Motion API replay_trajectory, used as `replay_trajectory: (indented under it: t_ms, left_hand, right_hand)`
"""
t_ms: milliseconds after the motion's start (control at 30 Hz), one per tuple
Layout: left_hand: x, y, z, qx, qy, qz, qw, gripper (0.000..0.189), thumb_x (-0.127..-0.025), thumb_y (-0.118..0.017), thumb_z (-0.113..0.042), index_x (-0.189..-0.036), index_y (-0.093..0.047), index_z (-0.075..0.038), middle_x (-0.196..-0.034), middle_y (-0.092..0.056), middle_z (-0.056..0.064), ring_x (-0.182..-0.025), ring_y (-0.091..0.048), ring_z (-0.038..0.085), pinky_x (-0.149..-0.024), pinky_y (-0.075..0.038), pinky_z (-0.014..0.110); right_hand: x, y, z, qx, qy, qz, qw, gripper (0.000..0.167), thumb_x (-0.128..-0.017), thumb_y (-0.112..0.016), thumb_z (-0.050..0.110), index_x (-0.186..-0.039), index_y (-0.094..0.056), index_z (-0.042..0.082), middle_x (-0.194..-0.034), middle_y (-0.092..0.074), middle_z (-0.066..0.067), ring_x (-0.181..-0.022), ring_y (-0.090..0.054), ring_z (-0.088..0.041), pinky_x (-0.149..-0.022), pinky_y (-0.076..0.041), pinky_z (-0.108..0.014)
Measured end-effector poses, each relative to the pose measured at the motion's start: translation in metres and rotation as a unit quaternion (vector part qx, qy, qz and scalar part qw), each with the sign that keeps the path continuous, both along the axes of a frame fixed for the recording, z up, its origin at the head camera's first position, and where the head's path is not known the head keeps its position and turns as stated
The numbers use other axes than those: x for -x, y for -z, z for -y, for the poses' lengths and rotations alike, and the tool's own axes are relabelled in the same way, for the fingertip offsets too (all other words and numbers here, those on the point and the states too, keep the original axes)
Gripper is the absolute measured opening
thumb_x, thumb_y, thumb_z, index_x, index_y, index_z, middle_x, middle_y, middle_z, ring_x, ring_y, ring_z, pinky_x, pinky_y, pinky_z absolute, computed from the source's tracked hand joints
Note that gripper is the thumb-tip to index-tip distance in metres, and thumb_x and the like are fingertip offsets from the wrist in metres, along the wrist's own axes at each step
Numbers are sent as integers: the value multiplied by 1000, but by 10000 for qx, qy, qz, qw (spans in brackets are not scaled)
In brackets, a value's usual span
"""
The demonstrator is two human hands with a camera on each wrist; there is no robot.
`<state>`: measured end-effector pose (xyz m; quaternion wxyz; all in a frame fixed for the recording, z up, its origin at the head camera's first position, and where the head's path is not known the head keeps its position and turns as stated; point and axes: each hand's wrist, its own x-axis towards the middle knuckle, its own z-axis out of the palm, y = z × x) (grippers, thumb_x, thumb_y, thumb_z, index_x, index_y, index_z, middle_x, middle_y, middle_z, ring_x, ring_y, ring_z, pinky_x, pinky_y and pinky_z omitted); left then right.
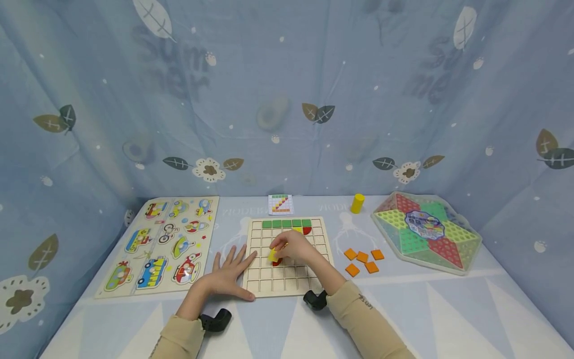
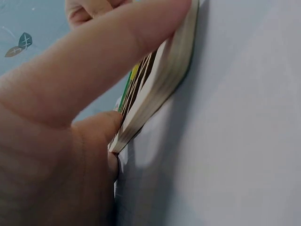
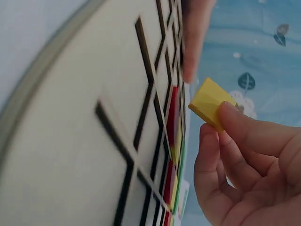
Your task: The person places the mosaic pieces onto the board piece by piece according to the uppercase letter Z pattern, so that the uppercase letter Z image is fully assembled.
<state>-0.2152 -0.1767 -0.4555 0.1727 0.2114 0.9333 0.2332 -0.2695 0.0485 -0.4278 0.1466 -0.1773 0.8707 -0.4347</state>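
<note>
A wooden grid board [image 1: 264, 286] lies on the table in front of me. My left hand [image 1: 226, 276] spreads its fingers along the board's left edge; the thumb touches the near-left corner, and the left wrist view shows the board's side [image 2: 181, 61] beside it. Over the grid, my right hand [image 1: 291, 247] pinches a yellow square tile [image 3: 209, 101] between thumb and fingers. Just under that hand a red quarter-round piece [image 1: 277, 262] sits in the grid. Green square tiles [image 1: 287, 224] line the far row, with another red quarter-round piece [image 1: 307, 231] below them. My right hand hides the middle cells.
Several orange square tiles [image 1: 362, 257] lie right of the board. Behind them stands a yellow cylinder [image 1: 357, 203], and a clear box with coloured triangles [image 1: 430, 232] is further right. A pattern card [image 1: 280, 214] lies behind the board. A vehicle puzzle board [image 1: 168, 249] is at left.
</note>
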Motion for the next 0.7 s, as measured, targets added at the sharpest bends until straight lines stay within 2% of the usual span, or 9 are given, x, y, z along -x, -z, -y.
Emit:
replay_trajectory:
  t_ms: [133, 233, 533, 700]
  left_hand:
    - [0, 0, 2, -102, -16, 38, 9999, 116, -64, -76, -54, -149, -13, -7, -154, -1, 18, -138, 11, 42, -101, 15, 65]
    - [1, -1, 3, -191, -25, 80, 9998, 121, -62, -79, -52, -148, -10, -2, -154, -3, 18, -138, 10, 41, -102, 14, 64]
    - [3, -3, 7, -488, -33, 204, 9986, 120, -60, -82, -41, -147, -11, 2, -153, -6, 19, -139, 7, 41, -105, 13, 61]
    - [4, -1, 9, -575, -46, 203, 9981, 119, -61, -83, -40, -146, -12, 2, -153, -8, 19, -139, 6, 41, -105, 11, 61]
  right_hand:
    - [0, 3, 17, -390, -56, -82, 9992, 6, -77, -72, 2, -78, -70, 8, -69, -59, 2, -62, -54, -10, -55, -46, -21]
    - [-1, 4, 24, -742, -70, -350, 9966, 5, -76, -74, 4, -76, -71, 9, -66, -58, 3, -59, -52, -9, -52, -44, -19]
    - [-6, 4, 33, -1559, -76, -965, 9830, 5, -75, -75, 7, -73, -72, 11, -73, -64, 4, -62, -52, -8, -53, -44, -19]
    - [-6, 6, 33, -1623, -78, -1001, 9816, 6, -75, -75, 9, -73, -71, 13, -73, -63, 5, -63, -51, -8, -53, -43, -20]
